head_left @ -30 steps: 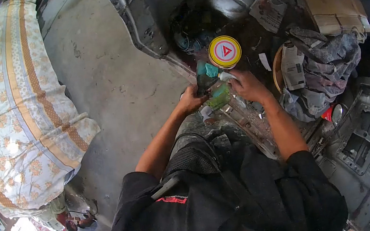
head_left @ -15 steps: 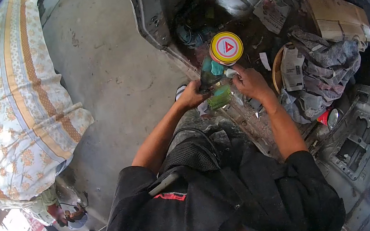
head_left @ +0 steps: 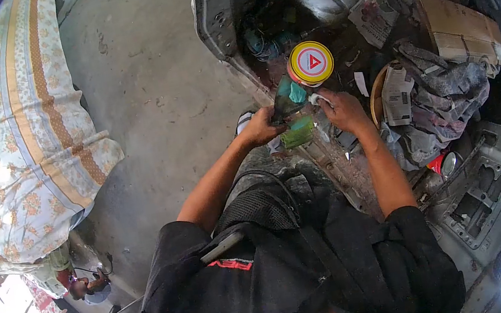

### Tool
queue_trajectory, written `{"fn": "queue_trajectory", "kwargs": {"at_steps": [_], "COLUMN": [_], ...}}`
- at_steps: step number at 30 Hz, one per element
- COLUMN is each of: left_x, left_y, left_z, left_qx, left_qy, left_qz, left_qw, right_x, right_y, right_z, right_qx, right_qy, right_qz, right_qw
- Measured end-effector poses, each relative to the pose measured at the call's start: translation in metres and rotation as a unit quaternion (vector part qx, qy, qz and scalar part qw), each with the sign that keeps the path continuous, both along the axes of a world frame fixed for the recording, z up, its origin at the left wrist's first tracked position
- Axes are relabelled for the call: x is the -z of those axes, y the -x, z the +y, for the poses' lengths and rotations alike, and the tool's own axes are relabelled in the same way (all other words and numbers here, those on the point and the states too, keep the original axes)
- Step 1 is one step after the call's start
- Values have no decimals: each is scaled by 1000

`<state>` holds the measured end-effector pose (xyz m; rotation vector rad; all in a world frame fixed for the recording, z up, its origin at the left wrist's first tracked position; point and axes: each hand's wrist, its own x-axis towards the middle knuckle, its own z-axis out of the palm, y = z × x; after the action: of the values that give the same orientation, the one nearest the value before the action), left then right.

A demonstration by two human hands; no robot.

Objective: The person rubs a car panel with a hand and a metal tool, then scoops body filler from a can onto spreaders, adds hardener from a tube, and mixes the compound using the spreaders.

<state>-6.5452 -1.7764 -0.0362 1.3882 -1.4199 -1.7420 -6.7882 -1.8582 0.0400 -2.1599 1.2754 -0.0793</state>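
My left hand (head_left: 264,128) is closed on the near left edge of a dark flat plate (head_left: 285,103), which bears a lump of teal paste (head_left: 296,92). My right hand (head_left: 341,108) is closed around a small whitish object (head_left: 318,99) that I cannot make out, just right of the plate. Beyond both hands stands a round tin (head_left: 311,63) with a yellow rim and a red triangle on its lid. A green translucent item (head_left: 298,132) lies below the plate, between my hands.
Bare metal car bodywork (head_left: 356,180) surrounds the work spot. On the right are crumpled plastic sheeting (head_left: 442,110), a cardboard piece (head_left: 460,28), newspaper (head_left: 397,94) and a red can (head_left: 443,163). A flowered cloth (head_left: 36,135) hangs at the left, with another person's hand (head_left: 80,287) below it.
The view has shifted slightly, so tin and bodywork appear further right. My right hand has moved slightly relative to the plate; both hands keep their holds.
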Motion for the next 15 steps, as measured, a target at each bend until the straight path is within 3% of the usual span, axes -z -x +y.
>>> {"fn": "queue_trajectory", "kwargs": {"at_steps": [15], "left_x": [-25], "left_y": [-2], "left_z": [-6], "left_qx": [27], "left_qy": [20], "left_qz": [-51], "left_qw": [998], "right_x": [-4], "right_y": [-1], "right_z": [-3], "right_qx": [-15], "right_qy": [15], "right_qz": [37], "right_qw": [999]}}
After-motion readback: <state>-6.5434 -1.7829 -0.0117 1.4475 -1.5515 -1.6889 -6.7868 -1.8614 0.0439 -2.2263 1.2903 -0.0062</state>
